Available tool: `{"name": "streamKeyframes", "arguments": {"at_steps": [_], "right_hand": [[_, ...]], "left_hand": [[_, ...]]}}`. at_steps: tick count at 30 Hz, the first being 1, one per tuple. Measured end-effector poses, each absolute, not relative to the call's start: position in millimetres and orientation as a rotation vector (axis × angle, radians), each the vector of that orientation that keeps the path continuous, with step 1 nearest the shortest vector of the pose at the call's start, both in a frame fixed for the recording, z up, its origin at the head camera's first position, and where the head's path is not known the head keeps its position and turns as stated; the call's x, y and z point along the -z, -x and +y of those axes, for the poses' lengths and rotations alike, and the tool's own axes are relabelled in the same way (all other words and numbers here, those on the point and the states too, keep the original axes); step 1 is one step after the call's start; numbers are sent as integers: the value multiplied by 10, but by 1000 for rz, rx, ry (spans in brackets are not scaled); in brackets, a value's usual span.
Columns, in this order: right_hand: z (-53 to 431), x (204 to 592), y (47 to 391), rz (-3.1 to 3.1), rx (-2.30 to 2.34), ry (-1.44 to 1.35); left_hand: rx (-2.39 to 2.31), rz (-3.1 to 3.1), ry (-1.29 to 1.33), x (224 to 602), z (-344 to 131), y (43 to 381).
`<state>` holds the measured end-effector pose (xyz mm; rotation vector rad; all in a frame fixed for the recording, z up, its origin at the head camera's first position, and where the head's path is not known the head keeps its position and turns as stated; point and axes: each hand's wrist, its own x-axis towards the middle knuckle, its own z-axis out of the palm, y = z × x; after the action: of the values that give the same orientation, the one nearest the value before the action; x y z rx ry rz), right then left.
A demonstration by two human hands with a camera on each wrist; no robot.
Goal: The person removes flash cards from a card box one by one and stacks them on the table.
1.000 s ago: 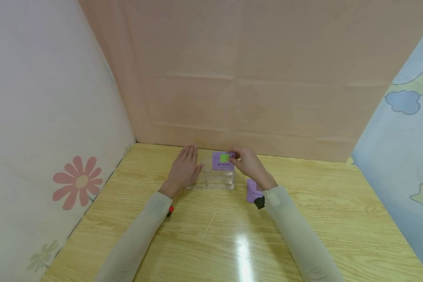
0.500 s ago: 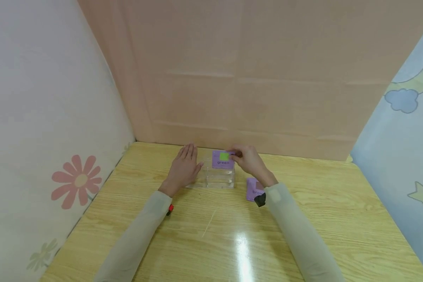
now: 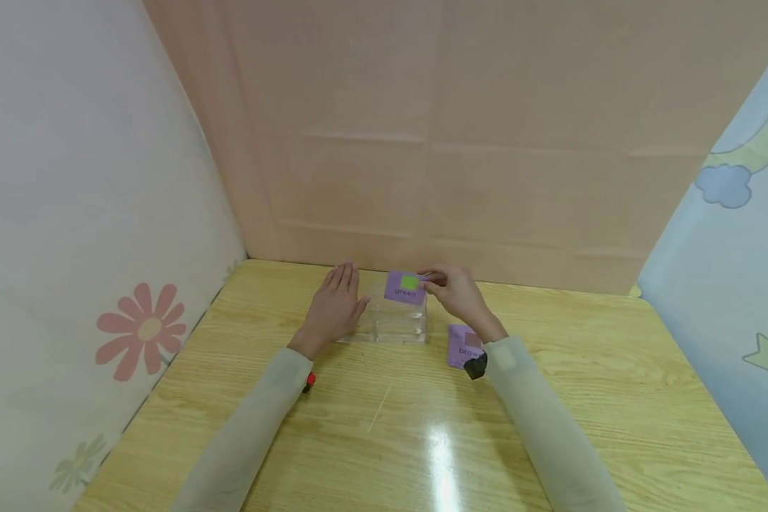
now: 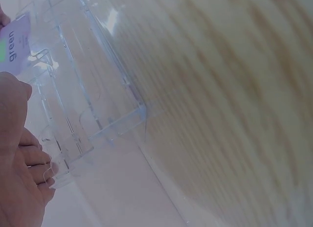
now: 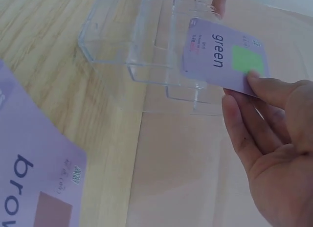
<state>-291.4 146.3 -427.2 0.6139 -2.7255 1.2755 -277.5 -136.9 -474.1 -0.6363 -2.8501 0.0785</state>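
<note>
My right hand pinches the right edge of a purple flashcard that reads "green" and bears a green square. The card sits at the upper, back tier of a clear stepped acrylic holder, a little tilted; in the right wrist view its lower end overlaps the back tier, and whether it touches there I cannot tell. Stretched out, my left hand rests on the holder's left part, and its fingertips reach the holder's edge in the left wrist view. A second purple card, lettered "brow", lies near my right wrist, partly out of frame there.
The wooden table carries the holder close to its back edge. Behind it rises a brown paper backdrop. Patterned cloth walls stand at both sides, with a red flower on the left one.
The green card has tipped, its right side now lower than its left, and its edge has lifted slightly from its earlier level pose. My right hand has shifted slightly right; my left stays put.
</note>
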Motion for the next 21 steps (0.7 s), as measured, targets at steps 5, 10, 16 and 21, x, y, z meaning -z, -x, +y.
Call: {"name": "streamKeyframes", "arguments": {"at_steps": [5, 10, 16, 21], "right_hand": [[1457, 4185, 2895, -2677, -1313, -539], [1459, 4075, 2869, -2618, -1415, -514], [1497, 3992, 2813, -2591, -1469, -512], [1551, 3962, 2755, -2574, -1508, -493]], "left_hand": [[-81, -2833, 636, 4736, -1362, 2774], [-80, -2802, 636, 4742, -1356, 2777], [-56, -2793, 641, 4761, -1347, 2784], [-58, -2795, 645, 4772, -1346, 2801]]}}
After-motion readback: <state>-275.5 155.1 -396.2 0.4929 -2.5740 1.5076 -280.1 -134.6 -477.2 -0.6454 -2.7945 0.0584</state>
